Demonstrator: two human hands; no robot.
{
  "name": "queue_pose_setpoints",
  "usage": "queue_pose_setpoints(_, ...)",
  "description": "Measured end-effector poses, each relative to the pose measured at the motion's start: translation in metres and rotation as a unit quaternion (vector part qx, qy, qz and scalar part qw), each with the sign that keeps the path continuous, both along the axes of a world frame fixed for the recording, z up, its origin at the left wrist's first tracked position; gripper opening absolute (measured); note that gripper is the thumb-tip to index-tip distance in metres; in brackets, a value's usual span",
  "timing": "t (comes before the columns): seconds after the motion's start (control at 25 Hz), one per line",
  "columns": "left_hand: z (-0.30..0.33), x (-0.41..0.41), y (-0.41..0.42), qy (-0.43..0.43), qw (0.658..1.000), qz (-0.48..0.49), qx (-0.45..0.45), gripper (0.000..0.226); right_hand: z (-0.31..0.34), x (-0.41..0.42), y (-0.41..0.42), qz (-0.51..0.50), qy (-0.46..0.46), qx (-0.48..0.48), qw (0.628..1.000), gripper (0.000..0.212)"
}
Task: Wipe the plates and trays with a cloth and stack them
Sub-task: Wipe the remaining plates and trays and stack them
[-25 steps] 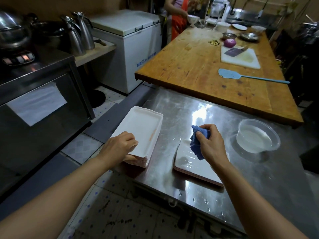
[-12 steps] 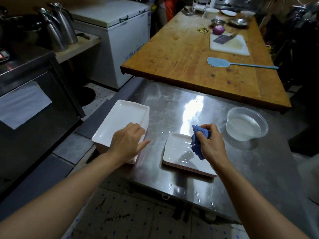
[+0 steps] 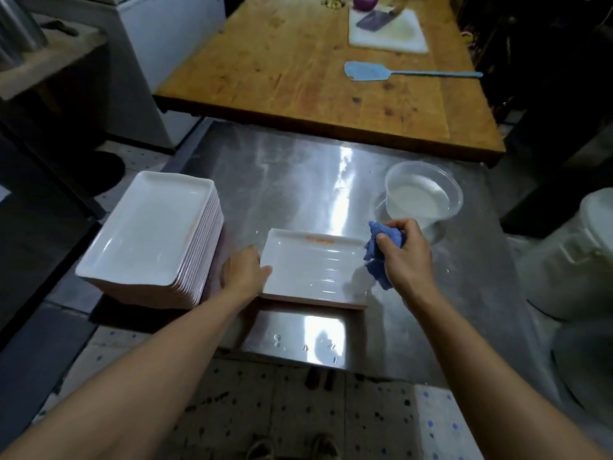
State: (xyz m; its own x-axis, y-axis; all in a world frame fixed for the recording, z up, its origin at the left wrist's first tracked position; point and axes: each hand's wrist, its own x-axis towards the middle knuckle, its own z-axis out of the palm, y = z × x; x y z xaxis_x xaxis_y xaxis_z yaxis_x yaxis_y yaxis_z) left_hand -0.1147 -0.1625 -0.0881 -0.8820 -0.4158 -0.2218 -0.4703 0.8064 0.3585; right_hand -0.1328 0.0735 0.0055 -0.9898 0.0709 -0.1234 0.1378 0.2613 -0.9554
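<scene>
The one camera sits on my head, looking forward and steeply down at close range over the near edge of the steel bench (image 3: 298, 180); my forearms reach in from the bottom corners, and the wooden table (image 3: 298, 68) fills the top.
</scene>
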Motion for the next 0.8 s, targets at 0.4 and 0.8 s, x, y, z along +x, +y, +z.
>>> queue_pose_setpoints(0.4,0.006,-0.01,0.003,0.05,0.995,0.061,0.055,0.016,-0.005,-0.009,0.036,-0.049,-0.018,0.002,0.999,0.004)
queue_pose_setpoints(0.8,0.066,-0.048,0.038,0.152,0.96,0.122,0.199,0.02,0.026,-0.026,0.077,-0.089,0.008,-0.011,0.996,0.006)
